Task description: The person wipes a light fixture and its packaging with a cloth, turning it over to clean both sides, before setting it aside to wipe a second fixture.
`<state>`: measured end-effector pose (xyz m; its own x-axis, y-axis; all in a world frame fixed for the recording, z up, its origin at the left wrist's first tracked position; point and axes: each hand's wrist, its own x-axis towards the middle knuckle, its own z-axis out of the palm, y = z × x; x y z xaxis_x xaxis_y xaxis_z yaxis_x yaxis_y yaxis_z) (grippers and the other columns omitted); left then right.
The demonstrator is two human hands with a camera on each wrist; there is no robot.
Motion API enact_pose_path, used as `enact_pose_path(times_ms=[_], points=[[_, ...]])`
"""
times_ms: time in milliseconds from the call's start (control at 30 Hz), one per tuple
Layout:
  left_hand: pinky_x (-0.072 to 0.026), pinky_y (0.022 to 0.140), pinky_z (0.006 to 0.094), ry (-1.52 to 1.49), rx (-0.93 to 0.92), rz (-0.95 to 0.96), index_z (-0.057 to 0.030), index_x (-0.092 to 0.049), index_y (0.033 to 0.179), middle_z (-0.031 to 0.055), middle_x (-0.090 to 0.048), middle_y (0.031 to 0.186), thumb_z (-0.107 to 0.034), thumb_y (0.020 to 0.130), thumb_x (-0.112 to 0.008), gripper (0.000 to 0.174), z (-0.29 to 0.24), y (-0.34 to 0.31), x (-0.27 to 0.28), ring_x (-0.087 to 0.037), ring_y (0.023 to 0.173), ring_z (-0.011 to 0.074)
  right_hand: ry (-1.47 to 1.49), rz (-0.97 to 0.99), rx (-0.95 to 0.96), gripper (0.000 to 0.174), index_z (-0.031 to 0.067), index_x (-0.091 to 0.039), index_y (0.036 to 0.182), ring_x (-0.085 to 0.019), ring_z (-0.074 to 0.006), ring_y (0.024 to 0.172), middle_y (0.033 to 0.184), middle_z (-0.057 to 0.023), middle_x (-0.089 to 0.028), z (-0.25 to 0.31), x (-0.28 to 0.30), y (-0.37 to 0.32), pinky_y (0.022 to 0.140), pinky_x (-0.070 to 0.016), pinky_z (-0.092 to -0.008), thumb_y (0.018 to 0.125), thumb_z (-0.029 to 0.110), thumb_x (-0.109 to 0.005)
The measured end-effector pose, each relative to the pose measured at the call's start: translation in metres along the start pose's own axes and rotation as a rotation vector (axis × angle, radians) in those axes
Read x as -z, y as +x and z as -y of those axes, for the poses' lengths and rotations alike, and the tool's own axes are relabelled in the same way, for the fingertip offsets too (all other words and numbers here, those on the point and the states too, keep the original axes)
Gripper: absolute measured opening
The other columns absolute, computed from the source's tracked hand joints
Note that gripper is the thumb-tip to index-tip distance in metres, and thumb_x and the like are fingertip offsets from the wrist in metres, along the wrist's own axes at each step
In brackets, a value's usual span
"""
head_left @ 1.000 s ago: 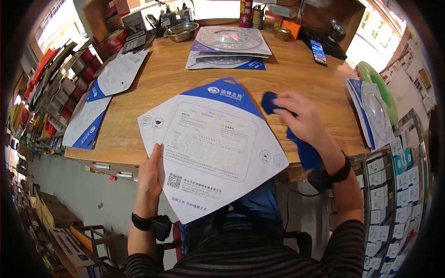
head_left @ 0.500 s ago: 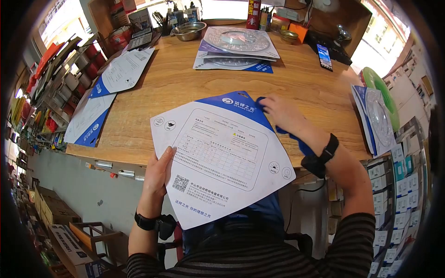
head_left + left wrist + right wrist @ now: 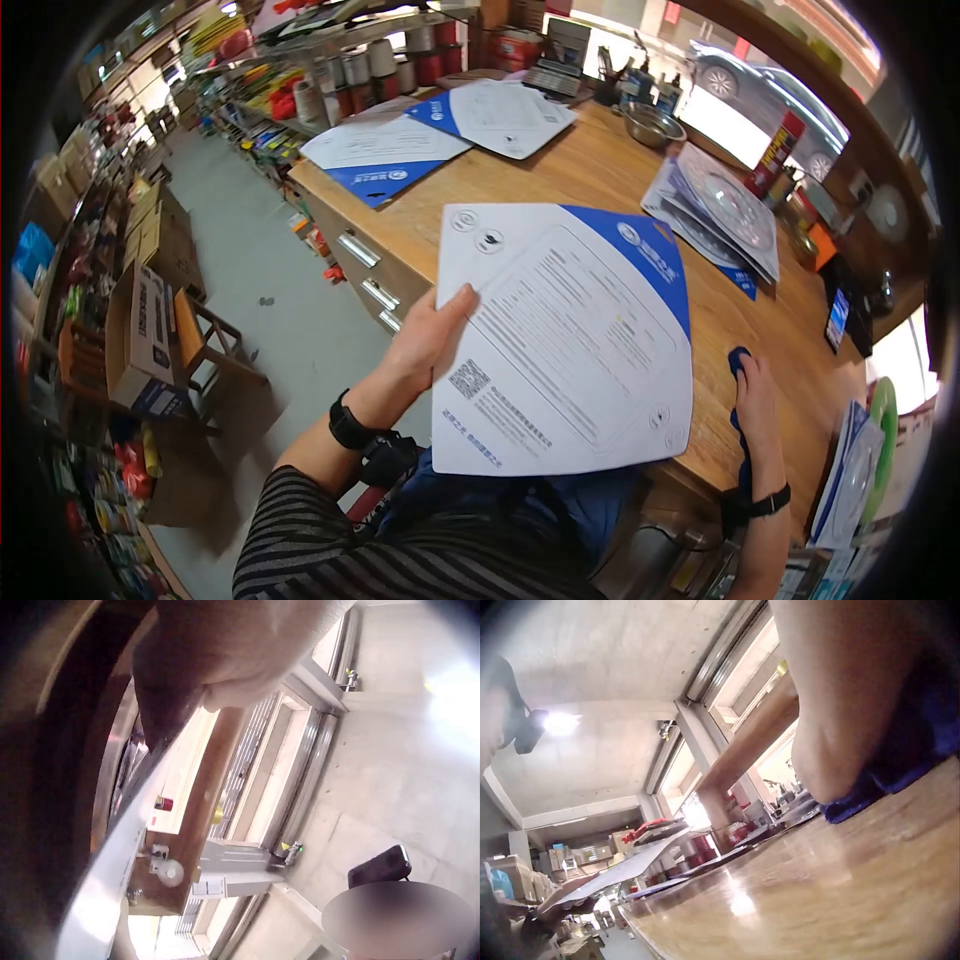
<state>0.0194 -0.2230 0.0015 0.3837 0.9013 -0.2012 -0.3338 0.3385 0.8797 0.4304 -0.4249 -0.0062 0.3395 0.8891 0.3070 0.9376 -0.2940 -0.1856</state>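
Note:
My left hand (image 3: 425, 340) grips the left edge of a large white card with a blue corner (image 3: 570, 340), thumb on its printed face. The card is raised and tilted over the near edge of the wooden table (image 3: 590, 170). In the left wrist view, the hand (image 3: 225, 652) and the card's thin edge (image 3: 112, 877) fill the left side. My right hand (image 3: 757, 400) rests on the table to the card's right, holding a blue cloth (image 3: 739, 360). The right wrist view shows that hand (image 3: 855, 697) pressing the cloth (image 3: 900, 765) onto the tabletop (image 3: 817, 900).
More white and blue cards (image 3: 385, 150) lie at the table's far left. A stack of packs with a round disc (image 3: 715, 210), a metal bowl (image 3: 650, 122) and a phone (image 3: 838, 318) sit further back. Cardboard boxes (image 3: 140, 340) and a wooden stool (image 3: 215, 345) stand on the floor at left.
My head has swung left towards the floor and shelves. The left hand has tilted the card up. The right hand with the cloth has come off the card's top corner onto the table.

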Motion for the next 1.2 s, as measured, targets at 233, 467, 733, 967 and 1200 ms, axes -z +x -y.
enact_pose_path(times_ms=[233,467,733,967,1200], points=[[-0.0516,0.084,0.0337,-0.088,-0.218,-0.138,0.0063,-0.043,0.132,0.0143,-0.061,0.116,-0.024,0.099,-0.049,0.046,-0.053,0.045,0.069,-0.063,0.098,0.0215,-0.011,-0.024,0.033,0.023,-0.0001,-0.055,0.112,-0.054,-0.0364,0.100,0.108,-0.0177,-0.052,-0.003,0.001,-0.010,0.084,-0.0452,-0.0394,0.090,0.006,-0.053],[-0.0522,0.091,0.0400,-0.278,-0.305,-0.190,0.0047,-0.045,0.130,0.0171,-0.058,0.124,-0.026,0.101,-0.043,0.042,-0.116,0.134,0.118,-0.061,0.107,0.0285,0.014,-0.105,0.054,0.022,-0.0013,-0.056,0.111,-0.055,-0.0354,0.099,0.106,-0.0172,-0.052,-0.003,-0.006,-0.013,0.084,-0.0451,-0.0381,0.090,0.005,-0.052],[-0.0515,0.091,0.0430,-0.254,-0.395,-0.282,0.0030,-0.044,0.129,0.0164,-0.058,0.123,-0.027,0.102,-0.040,0.041,-0.139,0.221,0.160,-0.060,0.107,0.0305,-0.058,-0.160,0.032,0.022,-0.0006,-0.057,0.109,-0.055,-0.0346,0.097,0.103,-0.0166,-0.054,-0.003,-0.010,-0.015,0.082,-0.0459,-0.0381,0.088,0.004,-0.056],[-0.0519,0.088,0.0484,-0.212,-0.408,-0.221,0.0032,-0.045,0.127,0.0157,-0.059,0.120,-0.028,0.102,-0.042,0.040,-0.139,0.262,0.176,-0.060,0.106,0.0316,-0.092,-0.188,0.017,0.021,0.0010,-0.058,0.108,-0.057,-0.0349,0.097,0.104,-0.0168,-0.055,0.002,-0.009,-0.015,0.081,-0.0467,-0.0387,0.087,0.003,-0.057],[-0.0502,0.093,0.0446,-0.255,-0.370,-0.321,0.0037,-0.047,0.126,0.0175,-0.058,0.123,-0.028,0.102,-0.043,0.041,-0.133,0.280,0.181,-0.059,0.108,0.0307,-0.117,-0.167,-0.039,0.022,0.0022,-0.057,0.110,-0.057,-0.0357,0.099,0.106,-0.0163,-0.055,0.001,-0.012,-0.016,0.082,-0.0471,-0.0390,0.088,0.004,-0.056]])
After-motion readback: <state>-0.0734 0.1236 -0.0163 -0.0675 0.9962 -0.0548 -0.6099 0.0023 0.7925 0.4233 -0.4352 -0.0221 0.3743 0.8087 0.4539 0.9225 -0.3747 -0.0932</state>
